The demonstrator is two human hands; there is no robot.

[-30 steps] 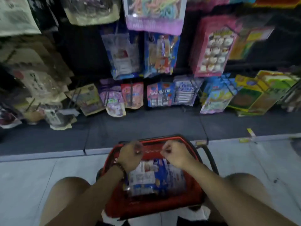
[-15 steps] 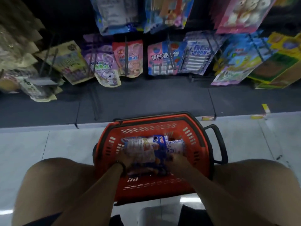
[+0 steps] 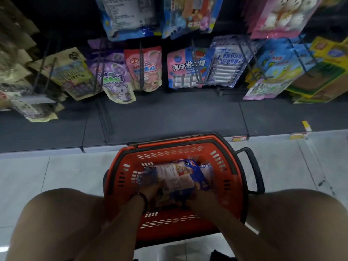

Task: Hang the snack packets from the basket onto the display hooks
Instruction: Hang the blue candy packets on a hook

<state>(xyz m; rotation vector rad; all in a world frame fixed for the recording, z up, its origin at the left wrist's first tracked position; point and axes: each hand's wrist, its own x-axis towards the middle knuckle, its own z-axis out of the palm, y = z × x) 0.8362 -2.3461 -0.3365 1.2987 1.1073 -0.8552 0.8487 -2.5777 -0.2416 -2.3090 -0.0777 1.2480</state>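
Both left hand [image 3: 150,194], right hand [image 3: 196,201] grasp glossy packet [image 3: 177,176] (crinkled) in slotted basket [image 3: 169,147].

One red basket [image 3: 228,162] down there, with one black handle [image 3: 253,172] swung out at its side. Two hands are in it: left hand [image 3: 150,191], right hand [image 3: 196,200]. The blue packets [image 3: 195,178] inside number at least two (too blurred for a firm tally). Along the bottom row of hanging packs [image 3: 186,70] there are seven different designs, and three more above. And three yellow tags [image 3: 297,136] on the shelf edge [image 3: 56,150].
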